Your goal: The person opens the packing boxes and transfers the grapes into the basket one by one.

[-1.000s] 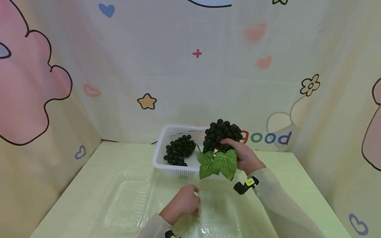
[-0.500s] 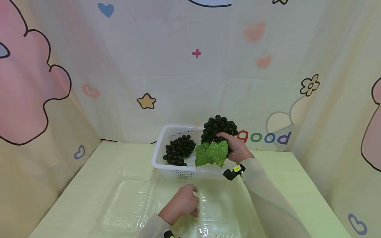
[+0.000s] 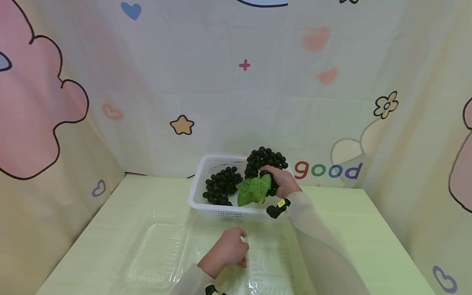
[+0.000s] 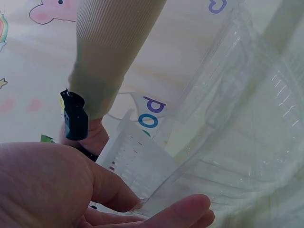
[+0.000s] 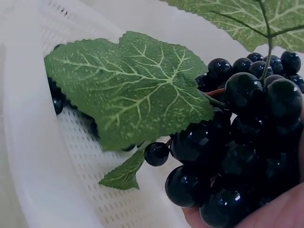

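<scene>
My right hand (image 3: 281,181) grips a bunch of dark grapes (image 5: 237,152) with green leaves (image 5: 137,85), held over the right part of a white perforated basket (image 3: 217,210). Another dark bunch (image 3: 222,186) lies in the basket's left side. In the head view my left hand (image 3: 228,248) is low in the middle, at the edge of a clear plastic clamshell box (image 3: 273,262). The left wrist view shows the thumb and fingers (image 4: 178,211) pinching the box's rim.
The clamshell's other half (image 3: 156,252) lies spread on the pale table (image 3: 110,229) to the left. Behind the basket rises a printed curtain (image 3: 221,94), with side curtains at both table edges.
My right hand has moved left and inward with the grapes, from the basket's right edge to over its inside. The left hand has stayed at the box.
</scene>
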A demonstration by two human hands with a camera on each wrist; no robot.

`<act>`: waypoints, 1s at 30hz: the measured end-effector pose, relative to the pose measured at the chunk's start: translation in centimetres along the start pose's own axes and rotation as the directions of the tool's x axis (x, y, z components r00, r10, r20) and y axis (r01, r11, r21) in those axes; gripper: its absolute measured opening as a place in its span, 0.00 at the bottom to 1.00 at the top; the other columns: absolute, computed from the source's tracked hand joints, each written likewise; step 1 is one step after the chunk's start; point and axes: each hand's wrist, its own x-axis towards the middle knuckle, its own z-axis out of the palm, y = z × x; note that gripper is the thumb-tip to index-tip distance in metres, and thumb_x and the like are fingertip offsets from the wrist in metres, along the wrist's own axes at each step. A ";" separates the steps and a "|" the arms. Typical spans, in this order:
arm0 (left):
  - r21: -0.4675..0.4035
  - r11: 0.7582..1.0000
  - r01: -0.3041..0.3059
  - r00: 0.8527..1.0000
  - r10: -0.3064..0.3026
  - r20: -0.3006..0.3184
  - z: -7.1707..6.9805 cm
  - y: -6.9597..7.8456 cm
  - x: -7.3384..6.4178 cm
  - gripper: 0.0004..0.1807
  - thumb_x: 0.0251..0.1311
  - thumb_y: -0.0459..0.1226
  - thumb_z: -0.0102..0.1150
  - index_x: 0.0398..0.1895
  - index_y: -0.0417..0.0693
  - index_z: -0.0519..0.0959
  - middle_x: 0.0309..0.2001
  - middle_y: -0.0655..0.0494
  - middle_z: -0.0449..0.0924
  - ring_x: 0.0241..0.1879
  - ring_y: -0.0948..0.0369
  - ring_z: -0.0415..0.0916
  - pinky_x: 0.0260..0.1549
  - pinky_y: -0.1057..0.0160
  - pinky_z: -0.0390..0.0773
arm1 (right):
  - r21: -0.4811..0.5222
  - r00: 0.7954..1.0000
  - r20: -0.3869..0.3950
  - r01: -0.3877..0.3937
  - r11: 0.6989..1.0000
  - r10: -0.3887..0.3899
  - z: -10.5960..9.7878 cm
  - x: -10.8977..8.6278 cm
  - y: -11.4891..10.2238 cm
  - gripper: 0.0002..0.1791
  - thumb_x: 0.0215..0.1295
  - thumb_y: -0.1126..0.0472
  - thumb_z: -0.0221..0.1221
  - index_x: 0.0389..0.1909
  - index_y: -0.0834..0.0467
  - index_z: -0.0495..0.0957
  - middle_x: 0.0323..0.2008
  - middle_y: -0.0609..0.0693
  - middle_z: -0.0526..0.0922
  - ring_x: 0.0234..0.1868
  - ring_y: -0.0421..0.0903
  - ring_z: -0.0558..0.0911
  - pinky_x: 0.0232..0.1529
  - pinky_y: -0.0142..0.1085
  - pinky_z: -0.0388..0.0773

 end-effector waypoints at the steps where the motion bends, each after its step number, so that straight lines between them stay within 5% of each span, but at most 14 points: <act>1: -0.003 1.000 0.000 1.000 0.000 0.000 0.0 0.0 0.0 0.23 0.62 0.27 0.51 0.61 0.23 0.71 0.22 0.44 0.85 0.20 0.51 0.87 0.53 0.49 0.83 | -0.018 1.000 -0.014 0.002 1.000 -0.003 0.1 0.2 0.1 0.39 0.55 0.51 0.74 0.64 0.62 0.71 0.57 0.51 0.80 0.44 0.44 0.84 0.54 0.40 0.85; 5: -0.004 1.000 0.010 1.000 -0.010 0.005 -0.1 0.1 0.0 0.23 0.63 0.26 0.52 0.60 0.23 0.71 0.22 0.45 0.84 0.20 0.50 0.87 0.54 0.48 0.83 | -0.116 0.999 -0.043 -0.001 0.993 -0.004 0.1 1.1 0.6 0.50 0.55 0.49 0.73 0.76 0.60 0.61 0.78 0.55 0.60 0.72 0.53 0.68 0.74 0.50 0.69; 8: 0.002 1.000 0.021 1.000 -0.021 0.009 -0.1 0.1 -0.1 0.23 0.63 0.27 0.51 0.61 0.23 0.71 0.19 0.47 0.84 0.20 0.51 0.87 0.53 0.47 0.83 | -0.210 1.000 -0.027 -0.009 0.978 0.003 -0.1 1.7 0.9 0.54 0.59 0.47 0.70 0.81 0.58 0.52 0.83 0.56 0.44 0.82 0.60 0.48 0.79 0.58 0.56; 15: -0.003 1.000 0.020 1.000 -0.020 0.008 -0.1 0.0 0.0 0.23 0.62 0.26 0.51 0.61 0.23 0.72 0.19 0.48 0.83 0.20 0.51 0.87 0.50 0.47 0.85 | -0.335 0.999 0.035 0.004 0.942 0.008 -0.4 3.0 1.4 0.54 0.66 0.46 0.64 0.82 0.59 0.44 0.83 0.60 0.37 0.82 0.67 0.43 0.77 0.65 0.55; 21: 0.023 0.999 0.031 0.999 -0.031 0.011 -0.1 -0.2 0.1 0.23 0.63 0.27 0.51 0.61 0.24 0.72 0.17 0.50 0.83 0.20 0.52 0.87 0.51 0.48 0.84 | -0.395 1.000 0.024 -0.006 0.919 0.017 -0.8 3.8 1.5 0.52 0.66 0.43 0.63 0.82 0.59 0.47 0.83 0.61 0.38 0.81 0.68 0.44 0.77 0.64 0.55; 30: 0.026 0.999 0.031 1.000 -0.031 0.005 -0.1 -0.5 0.2 0.23 0.63 0.27 0.51 0.61 0.25 0.73 0.18 0.50 0.83 0.20 0.52 0.87 0.44 0.52 0.85 | -0.541 0.996 0.079 0.012 0.841 0.036 -0.9 3.8 0.8 0.47 0.74 0.43 0.54 0.82 0.60 0.45 0.82 0.64 0.39 0.81 0.68 0.46 0.77 0.62 0.57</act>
